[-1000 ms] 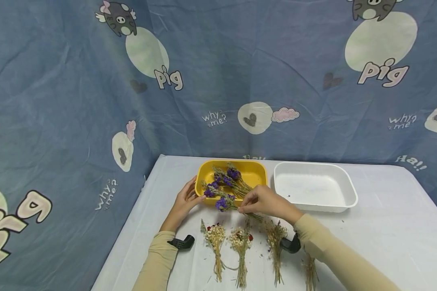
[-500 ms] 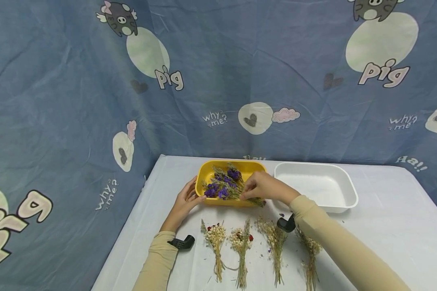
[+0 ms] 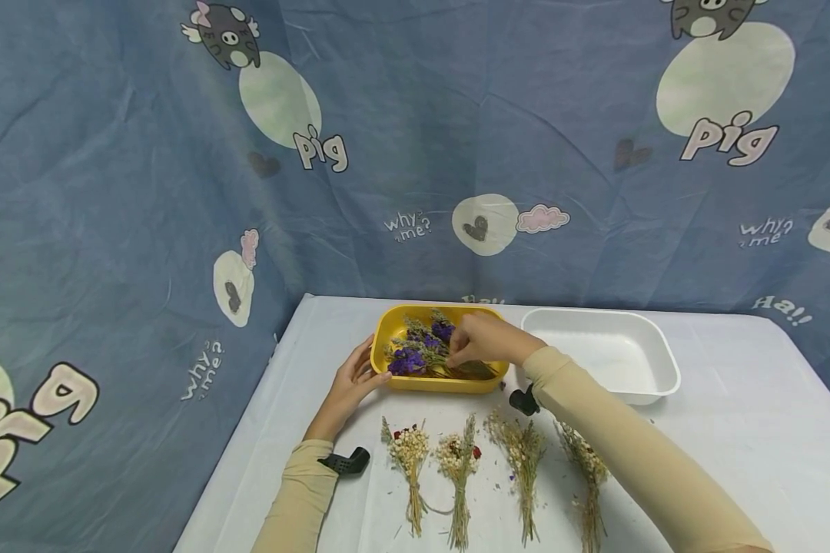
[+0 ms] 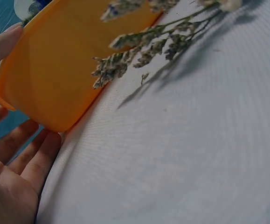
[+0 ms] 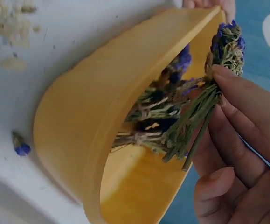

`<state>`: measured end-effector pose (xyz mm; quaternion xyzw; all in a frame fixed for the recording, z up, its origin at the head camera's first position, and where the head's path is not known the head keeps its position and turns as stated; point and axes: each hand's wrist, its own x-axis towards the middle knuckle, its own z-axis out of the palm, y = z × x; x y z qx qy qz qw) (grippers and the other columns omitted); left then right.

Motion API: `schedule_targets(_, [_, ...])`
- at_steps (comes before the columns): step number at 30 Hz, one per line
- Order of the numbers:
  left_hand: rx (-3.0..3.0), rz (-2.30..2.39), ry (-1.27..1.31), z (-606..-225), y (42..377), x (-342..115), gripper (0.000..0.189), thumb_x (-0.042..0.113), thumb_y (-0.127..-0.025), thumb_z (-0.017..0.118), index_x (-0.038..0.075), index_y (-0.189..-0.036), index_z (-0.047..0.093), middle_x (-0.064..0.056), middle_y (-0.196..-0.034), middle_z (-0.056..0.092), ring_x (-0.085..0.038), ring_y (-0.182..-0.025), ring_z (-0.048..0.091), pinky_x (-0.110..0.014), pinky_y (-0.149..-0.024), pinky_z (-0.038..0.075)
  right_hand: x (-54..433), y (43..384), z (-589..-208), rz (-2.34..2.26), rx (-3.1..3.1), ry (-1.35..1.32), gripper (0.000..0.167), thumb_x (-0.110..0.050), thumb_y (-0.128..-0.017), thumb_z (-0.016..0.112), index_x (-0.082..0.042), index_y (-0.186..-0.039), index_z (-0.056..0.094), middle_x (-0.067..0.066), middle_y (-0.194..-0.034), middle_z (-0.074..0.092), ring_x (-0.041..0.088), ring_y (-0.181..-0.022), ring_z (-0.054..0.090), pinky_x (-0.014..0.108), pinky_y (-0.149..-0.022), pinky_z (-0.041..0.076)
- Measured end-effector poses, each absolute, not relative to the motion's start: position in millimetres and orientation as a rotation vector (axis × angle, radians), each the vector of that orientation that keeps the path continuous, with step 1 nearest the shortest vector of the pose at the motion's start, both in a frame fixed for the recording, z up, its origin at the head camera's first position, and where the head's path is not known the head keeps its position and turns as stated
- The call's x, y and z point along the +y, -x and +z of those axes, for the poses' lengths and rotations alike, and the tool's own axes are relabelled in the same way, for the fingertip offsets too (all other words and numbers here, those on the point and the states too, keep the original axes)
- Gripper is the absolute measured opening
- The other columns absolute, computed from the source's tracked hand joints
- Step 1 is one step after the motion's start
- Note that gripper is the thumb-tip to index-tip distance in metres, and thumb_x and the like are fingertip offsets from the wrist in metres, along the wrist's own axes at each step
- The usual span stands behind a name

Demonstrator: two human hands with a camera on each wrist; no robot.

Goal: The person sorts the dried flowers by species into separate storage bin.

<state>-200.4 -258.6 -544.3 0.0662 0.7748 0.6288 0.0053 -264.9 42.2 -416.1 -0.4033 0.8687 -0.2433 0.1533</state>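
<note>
Over the yellow tray [image 3: 443,386], my right hand [image 3: 487,338] pinches a small bunch of purple dried flowers [image 5: 225,51] between thumb and fingers. In the right wrist view its tied stems hang past the fingertips, near the tray's rim. Other bunches of purple dried flowers [image 5: 162,98] lie inside the tray. My left hand [image 3: 349,382] rests against the tray's left end. Its fingers are spread and fairly straight on the outer wall, with the thumb at the front corner. In the head view, my right hand hides part of the held bunch.
A white tray [image 3: 598,349] stands right of the yellow one. Several dried bouquets, including a cream one [image 3: 410,461] and a grassy one [image 3: 526,468], lie in a row in front. A loose purple floret [image 5: 20,145] and crumbs dot the white cloth. Behind hangs a blue printed curtain [image 3: 401,169].
My right hand has carried the bunch of purple dried flowers from the tray's front edge up and back over the tray's inside. My left hand has stayed at the tray's left end.
</note>
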Motion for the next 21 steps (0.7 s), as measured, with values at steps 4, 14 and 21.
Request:
schedule_targets(4, [2.423,1.968,-0.214,-544.4,200.1,-259.0,0.083,0.027,-0.094,0.079,0.036,-0.161,0.032,-0.007,-0.162,0.043,-0.03,-0.149,0.045,-0.031,-0.119,0.047,38.1,271.8,-417.9,-0.605,2.496,1.179,0.016,-0.023,-0.093,0.079,-0.012,-0.082,0.081,-0.003,-0.075,0.076,0.004,-0.057,0.05,0.019,-0.057,0.044])
schedule_targets(14, [2.431,1.963,-0.206,-544.8,199.8,-259.2,0.083,0.027,-0.093,0.079,0.035,-0.161,0.032,-0.007,-0.163,0.042,-0.03,-0.15,0.044,-0.033,-0.12,0.046,24.8,284.7,-424.5,-0.454,2.428,1.129,0.018,-0.025,-0.09,0.082,-0.013,-0.076,0.081,0.002,-0.075,0.077,0.01,-0.059,0.059,0.019,-0.056,0.048])
schedule_targets(21, [2.428,1.971,-0.218,-544.5,199.5,-259.1,0.083,0.027,-0.093,0.079,0.036,-0.161,0.033,-0.006,-0.163,0.043,-0.03,-0.149,0.045,-0.031,-0.12,0.046,14.0,286.8,-424.0,-0.377,2.4,1.028,0.013,-0.018,-0.089,0.083,-0.015,-0.077,0.082,0.002,-0.076,0.078,0.023,-0.071,0.075,0.027,-0.065,0.063])
